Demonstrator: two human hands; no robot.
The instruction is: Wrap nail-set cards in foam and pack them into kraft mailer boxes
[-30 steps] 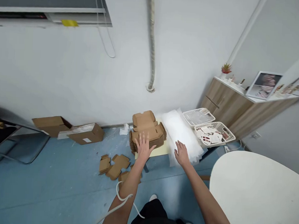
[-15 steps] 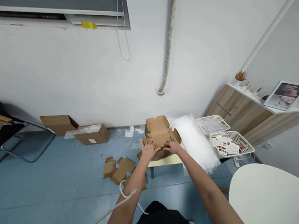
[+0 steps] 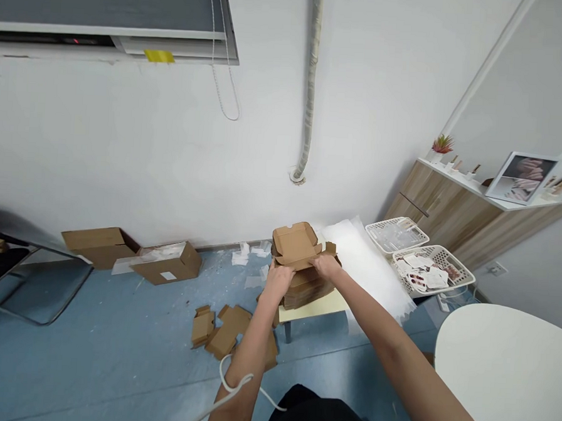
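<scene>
A brown cardboard mailer box (image 3: 296,241), partly unfolded, lies on top of a stack of flat cardboard boxes (image 3: 309,290). The stack stands on a low pale-yellow table (image 3: 314,309). My left hand (image 3: 280,279) is closed on the near left corner of the mailer box. On its near right side, my right hand (image 3: 326,267) grips the folded edge, fingers curled round the cardboard. The near panel is bent upward between both hands, and the lid panel tilts up behind. My fingertips are partly hidden by the cardboard and the backs of my hands.
White foam sheets (image 3: 363,265) lie right of the stack, beside two white baskets (image 3: 432,269) holding cards and packets. Loose cardboard pieces (image 3: 230,333) lie on the floor at left, with open cartons (image 3: 169,264) along the wall. A white round table (image 3: 508,373) stands at right. A white cable (image 3: 234,387) crosses my left forearm.
My hands have gone from resting with spread fingers on the cardboard to gripping its near corners. The near part of the mailer box has come up off the stack. The view has shifted slightly.
</scene>
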